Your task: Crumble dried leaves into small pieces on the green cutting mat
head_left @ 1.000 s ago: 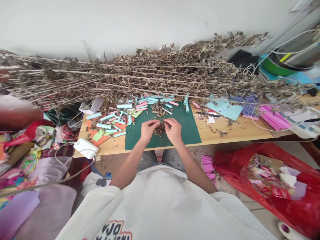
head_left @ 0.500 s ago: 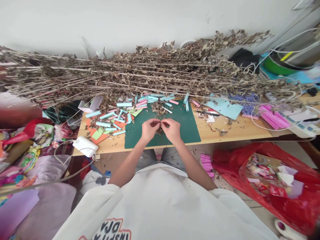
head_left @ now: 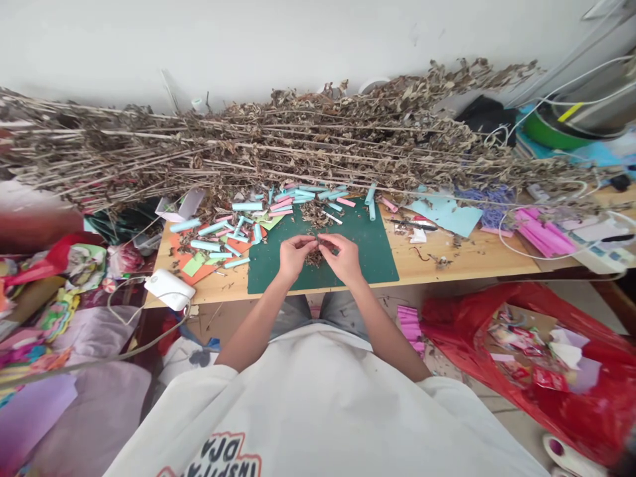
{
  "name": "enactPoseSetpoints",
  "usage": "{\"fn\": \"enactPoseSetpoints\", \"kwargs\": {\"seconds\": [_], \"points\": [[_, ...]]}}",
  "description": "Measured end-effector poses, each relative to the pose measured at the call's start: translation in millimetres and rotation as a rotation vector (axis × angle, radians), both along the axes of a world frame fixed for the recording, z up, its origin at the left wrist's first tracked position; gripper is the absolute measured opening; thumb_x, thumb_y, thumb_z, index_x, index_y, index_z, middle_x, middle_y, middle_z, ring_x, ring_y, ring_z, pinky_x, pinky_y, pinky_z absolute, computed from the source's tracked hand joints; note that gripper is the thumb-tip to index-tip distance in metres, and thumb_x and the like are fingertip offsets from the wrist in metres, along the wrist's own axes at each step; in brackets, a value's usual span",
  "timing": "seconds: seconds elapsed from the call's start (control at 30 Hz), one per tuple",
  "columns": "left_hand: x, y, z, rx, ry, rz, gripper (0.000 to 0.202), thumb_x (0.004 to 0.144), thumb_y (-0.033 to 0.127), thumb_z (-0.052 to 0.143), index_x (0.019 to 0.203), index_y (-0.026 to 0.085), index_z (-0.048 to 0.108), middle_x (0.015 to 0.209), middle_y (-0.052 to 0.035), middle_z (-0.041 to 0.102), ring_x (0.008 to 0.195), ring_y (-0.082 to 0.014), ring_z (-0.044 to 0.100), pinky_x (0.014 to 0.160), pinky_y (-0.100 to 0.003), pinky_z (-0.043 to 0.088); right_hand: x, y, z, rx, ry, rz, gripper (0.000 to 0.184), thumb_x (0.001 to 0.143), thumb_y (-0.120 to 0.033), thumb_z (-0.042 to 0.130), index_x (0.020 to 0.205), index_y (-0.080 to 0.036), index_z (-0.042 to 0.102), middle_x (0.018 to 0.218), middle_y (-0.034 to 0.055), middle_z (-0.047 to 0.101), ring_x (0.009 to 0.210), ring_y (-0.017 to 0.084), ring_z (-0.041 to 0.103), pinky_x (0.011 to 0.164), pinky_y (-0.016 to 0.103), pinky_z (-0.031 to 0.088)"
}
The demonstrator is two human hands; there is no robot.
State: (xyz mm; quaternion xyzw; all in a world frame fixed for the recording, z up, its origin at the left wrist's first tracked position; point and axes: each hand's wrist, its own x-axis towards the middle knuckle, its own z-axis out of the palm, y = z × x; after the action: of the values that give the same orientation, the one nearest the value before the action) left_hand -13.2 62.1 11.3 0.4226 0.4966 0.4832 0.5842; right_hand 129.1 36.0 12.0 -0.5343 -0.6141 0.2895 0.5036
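My left hand and my right hand meet over a green cutting mat on a wooden table. Both hands pinch a small clump of dried plant bits between their fingertips. More crumbled dried bits lie on the mat farther back. Several rolled paper tubes, light blue and pink, are scattered at the mat's far left.
A long pile of dried branches spans the table's back. Light blue paper, pink strips and cables lie to the right. A white device sits at the left front edge. A red bag of scraps lies on the floor.
The hands stay together over the mat; fingertips have shifted slightly while working the clump. The view has tilted a little.
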Motion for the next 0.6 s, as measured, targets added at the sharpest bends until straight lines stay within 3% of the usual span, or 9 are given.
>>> {"fn": "enactPoseSetpoints", "kwargs": {"seconds": [0.2, 0.33, 0.47, 0.6], "points": [[-4.1, -0.7, 0.1, -0.020, 0.030, -0.106, 0.029, 0.063, 0.031, 0.081, 0.085, 0.014, 0.072, 0.078, -0.0052, 0.074, 0.071, -0.0163, 0.068, 0.075, -0.032, 0.055, 0.4, -0.1, -3.4, 0.057, -0.162, -0.025, 0.016, 0.087, -0.021, 0.056, 0.087, -0.020, 0.072, 0.089, 0.0055, 0.073, 0.081, 0.018, 0.067, 0.079, 0.031, 0.054], [-5.6, -3.1, 0.1, 0.185, 0.401, -0.154, 0.011, 0.077, 0.023, 0.069, 0.085, 0.017, 0.073, 0.078, -0.0049, 0.073, 0.070, -0.0163, 0.066, 0.071, -0.030, 0.052, -3.9, -3.2, -6.0, 0.077, -0.352, -0.051, 0.018, 0.089, -0.017, 0.050, 0.090, -0.019, 0.068, 0.091, 0.0086, 0.069, 0.086, 0.020, 0.063, 0.081, 0.033, 0.051], [-2.4, -6.6, -2.3, 0.526, 0.814, -0.253, 0.022, 0.088, 0.013, 0.048, 0.092, 0.016, 0.070, 0.090, -0.0101, 0.070, 0.085, -0.0207, 0.064, 0.081, -0.033, 0.050, -14.0, -7.9, -7.0, 0.031, -0.526, -0.117, 0.021, 0.087, -0.011, 0.044, 0.091, -0.015, 0.064, 0.090, 0.0129, 0.064, 0.089, 0.025, 0.057, 0.081, 0.037, 0.048], [-1.4, -8.1, 1.0, 0.624, 1.083, -0.366, 0.026, 0.085, 0.005, 0.042, 0.095, 0.013, 0.065, 0.092, -0.0129, 0.066, 0.090, -0.0237, 0.061, 0.080, -0.034, 0.049, -20.3, -10.1, -6.2, -0.010, -0.631, -0.118, 0.021, 0.085, -0.008, 0.043, 0.089, -0.015, 0.062, 0.087, 0.0132, 0.061, 0.085, 0.026, 0.054, 0.076, 0.037, 0.046]]}}
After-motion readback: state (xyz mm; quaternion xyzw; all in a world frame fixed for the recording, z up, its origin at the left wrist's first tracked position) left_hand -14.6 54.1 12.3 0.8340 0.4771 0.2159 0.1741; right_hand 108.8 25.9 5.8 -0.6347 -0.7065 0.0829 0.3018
